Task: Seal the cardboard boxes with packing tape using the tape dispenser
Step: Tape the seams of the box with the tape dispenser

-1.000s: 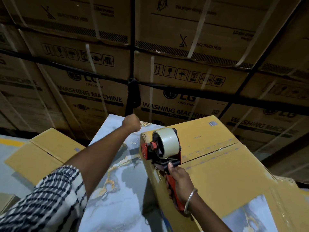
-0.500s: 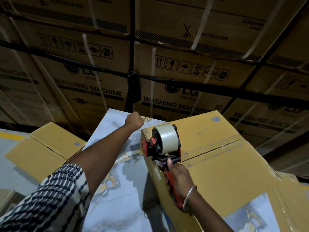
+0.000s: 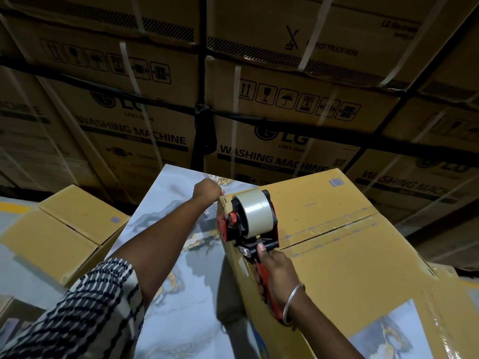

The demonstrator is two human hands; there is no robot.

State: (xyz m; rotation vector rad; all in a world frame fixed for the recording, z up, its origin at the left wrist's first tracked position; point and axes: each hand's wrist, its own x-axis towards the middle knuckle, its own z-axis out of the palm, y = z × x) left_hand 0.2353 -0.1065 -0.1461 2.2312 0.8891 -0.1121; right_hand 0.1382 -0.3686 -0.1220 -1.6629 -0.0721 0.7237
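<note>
A yellow-brown cardboard box [image 3: 350, 268] lies on a marble-patterned table [image 3: 176, 255], its top flaps closed along a centre seam [image 3: 337, 229]. My right hand [image 3: 274, 268] grips the red handle of the tape dispenser [image 3: 248, 229], thumb on its black front plate. The dispenser, with a roll of clear tape [image 3: 255, 212], sits at the box's left edge, at the seam's end. My left hand [image 3: 207, 190] is curled at the box's far left corner, holding it; its fingers are hidden.
A second closed cardboard box [image 3: 59, 234] lies left of the table, lower down. A wall of strapped washing-machine cartons [image 3: 285, 125] rises right behind the table. A taped carton with a marble print [image 3: 388, 332] lies at the near right.
Only the view shifts slightly. Both hands keep their holds, and the dispenser stays at the box's left edge.
</note>
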